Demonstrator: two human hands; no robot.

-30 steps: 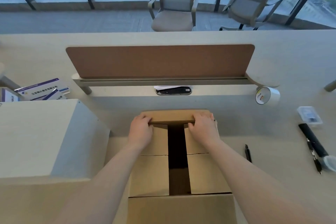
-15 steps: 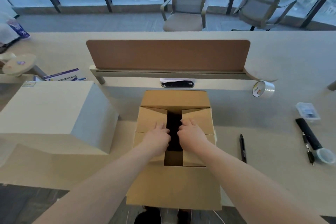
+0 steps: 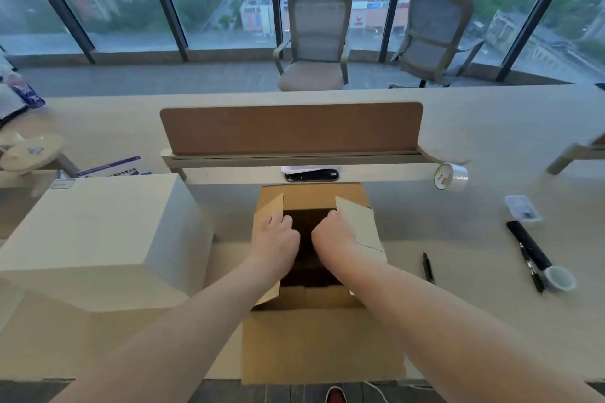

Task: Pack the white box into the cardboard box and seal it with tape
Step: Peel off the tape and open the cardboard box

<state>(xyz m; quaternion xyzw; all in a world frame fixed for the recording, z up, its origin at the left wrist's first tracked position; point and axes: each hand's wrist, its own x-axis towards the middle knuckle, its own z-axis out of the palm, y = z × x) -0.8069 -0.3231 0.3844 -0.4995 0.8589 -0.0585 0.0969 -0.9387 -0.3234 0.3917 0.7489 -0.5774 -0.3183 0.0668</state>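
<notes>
Desk [image 3: 458, 239] bears brown cardboard box [image 3: 320, 343], left hand [image 3: 278, 237] and right hand [image 3: 334, 235] gripping its flaps.

Held the cardboard box [image 3: 322, 343] at the table's [image 3: 465, 245] near edge by its side flaps, left hand [image 3: 278, 235] and right hand [image 3: 334, 237] curled over one each. Had the white box [image 3: 91, 232] just beside it on the left, and the tape roll [image 3: 451, 176] well apart toward the far right.

Too dark inside the cardboard box [image 3: 322, 343] to tell any contents. Curled round the left flap [image 3: 270, 208] and right flap [image 3: 358, 222], so out of sight: fingertips of left hand [image 3: 278, 239] and right hand [image 3: 334, 239]. Too small to read: print on the tape roll [image 3: 451, 176], label on the white box [image 3: 98, 232]. Cut off at the bottom edge: a red shoe [image 3: 335, 396].
</notes>
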